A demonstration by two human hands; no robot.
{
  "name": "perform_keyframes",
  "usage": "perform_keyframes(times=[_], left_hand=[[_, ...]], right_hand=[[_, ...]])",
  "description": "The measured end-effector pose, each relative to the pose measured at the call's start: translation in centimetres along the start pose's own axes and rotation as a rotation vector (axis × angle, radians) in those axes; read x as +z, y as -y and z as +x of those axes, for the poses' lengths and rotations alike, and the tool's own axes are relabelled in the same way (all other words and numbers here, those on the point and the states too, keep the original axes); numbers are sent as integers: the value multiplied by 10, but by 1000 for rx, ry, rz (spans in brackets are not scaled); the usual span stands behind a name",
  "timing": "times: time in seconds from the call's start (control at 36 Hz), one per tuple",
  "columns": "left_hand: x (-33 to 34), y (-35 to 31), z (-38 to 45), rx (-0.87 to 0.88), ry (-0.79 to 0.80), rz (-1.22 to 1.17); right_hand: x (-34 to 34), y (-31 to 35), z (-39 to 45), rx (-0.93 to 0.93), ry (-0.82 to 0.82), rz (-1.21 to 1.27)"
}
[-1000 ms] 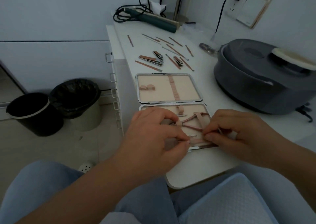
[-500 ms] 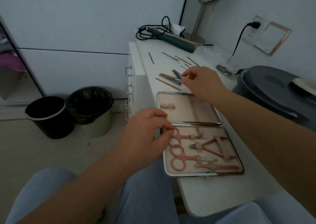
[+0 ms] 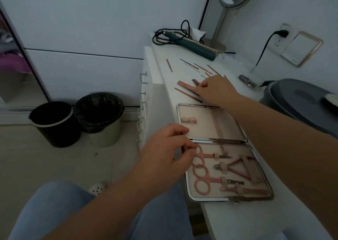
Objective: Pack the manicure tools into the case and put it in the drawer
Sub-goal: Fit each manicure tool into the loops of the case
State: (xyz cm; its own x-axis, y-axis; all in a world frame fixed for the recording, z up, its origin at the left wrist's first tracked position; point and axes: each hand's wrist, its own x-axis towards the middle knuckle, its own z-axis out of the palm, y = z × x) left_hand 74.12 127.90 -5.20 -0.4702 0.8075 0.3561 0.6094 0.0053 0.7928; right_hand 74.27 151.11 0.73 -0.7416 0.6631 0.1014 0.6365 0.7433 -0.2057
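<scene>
The manicure case point(image 3: 257, 168) lies open on the white tabletop point(image 3: 236, 219). Its near half holds rose-gold scissors point(image 3: 203, 182) and a nipper point(image 3: 237, 168) under straps. The far half point(image 3: 206, 119) holds no tools. My left hand point(image 3: 164, 152) rests at the case's left edge by the hinge, fingers curled against the rim. My right hand point(image 3: 215, 89) reaches past the case and lies on the loose tools, fingertips at a small nail clipper point(image 3: 196, 82) beside a larger clipper point(image 3: 186, 86). Several thin rose-gold sticks point(image 3: 201, 68) lie farther back.
A drawer unit point(image 3: 144, 111) with metal handles stands under the table's left edge. Two bins point(image 3: 76, 119) sit on the floor at left. A dark round appliance point(image 3: 303, 102) is at right. A hair tool with cord point(image 3: 190, 43) and a mirror stand point(image 3: 219, 20) are at the back.
My right hand left the case and reached forward, then lowered onto the clippers. My left hand slid from the case's near half to its left edge. The packed tools came into view.
</scene>
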Motion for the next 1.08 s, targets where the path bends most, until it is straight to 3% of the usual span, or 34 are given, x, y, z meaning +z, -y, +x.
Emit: perform_keyframes(times=[0.28, 0.39, 0.58, 0.75, 0.92, 1.08], left_hand=[[0, -4, 0, -37, -3, -29], [-4, -7, -1, -104, -93, -137], [-18, -24, 21, -268, -272, -430], [-14, -40, 30, -353, -147, -547], [-9, -46, 27, -344, -154, -481], [-21, -52, 22, -231, 49, -347]], right_hand=[[0, 8, -4, 4, -41, 12], [-6, 9, -13, 3, -74, 96], [-21, 22, -86, -51, -144, 572], [-15, 27, -146, -119, -77, 676], [-17, 25, -166, -204, -48, 516], [-28, 16, -161, -208, -77, 839]])
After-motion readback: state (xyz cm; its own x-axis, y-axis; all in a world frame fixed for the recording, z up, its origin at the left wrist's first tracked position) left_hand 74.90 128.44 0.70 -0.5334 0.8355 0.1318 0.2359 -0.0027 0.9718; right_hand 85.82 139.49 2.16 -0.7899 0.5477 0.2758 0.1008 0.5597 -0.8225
